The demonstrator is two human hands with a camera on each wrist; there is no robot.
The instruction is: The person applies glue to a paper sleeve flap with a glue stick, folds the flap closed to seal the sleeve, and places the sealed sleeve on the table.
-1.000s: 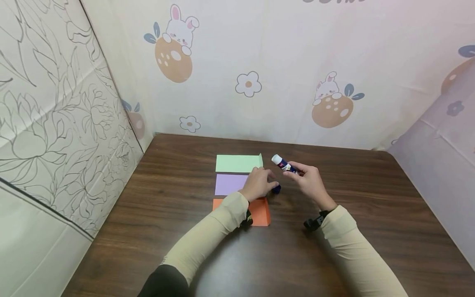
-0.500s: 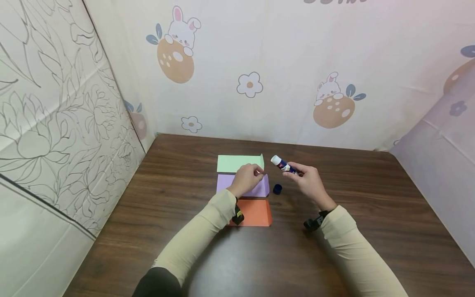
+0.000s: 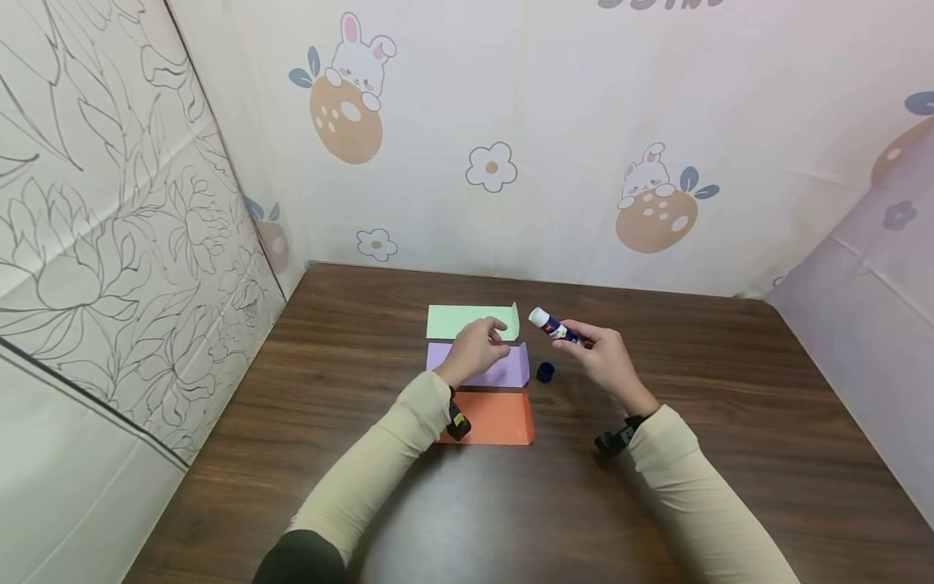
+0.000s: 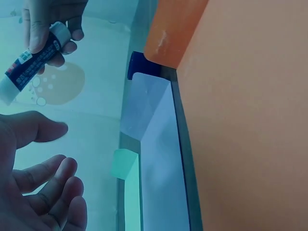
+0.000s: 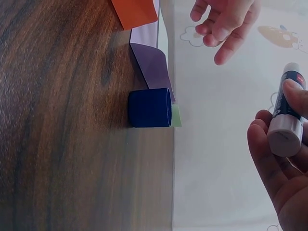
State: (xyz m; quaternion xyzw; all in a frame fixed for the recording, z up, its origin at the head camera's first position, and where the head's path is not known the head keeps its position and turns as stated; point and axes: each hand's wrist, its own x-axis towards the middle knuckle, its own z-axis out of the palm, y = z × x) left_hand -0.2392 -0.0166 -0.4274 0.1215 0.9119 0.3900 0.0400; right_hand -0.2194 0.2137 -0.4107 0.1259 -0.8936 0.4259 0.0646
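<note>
My right hand [image 3: 604, 358] pinches an uncapped glue stick [image 3: 552, 325] between thumb and fingers, its white end tilted up to the left. The left hand [image 3: 474, 349] hovers over the purple paper strip [image 3: 503, 370], fingers loosely bent with nothing between them, as the left wrist view shows. A green strip [image 3: 460, 321] lies behind the purple one and an orange strip [image 3: 496, 420] in front. Each strip has its right end folded up as a flap. Just right of the purple flap stands the dark blue glue cap [image 3: 545, 372], open end visible in the right wrist view.
Everything rests on a dark brown wooden table [image 3: 730, 389]. A printed cloth [image 3: 562, 219] with rabbits and flowers hangs behind the table's back edge, with further cloth walls at left and right. Both wrists wear black cameras.
The left hand has drawn away leftward from beside the cap, uncovering it and the purple flap. My right hand, still holding the glue stick, has shifted very slightly left.
</note>
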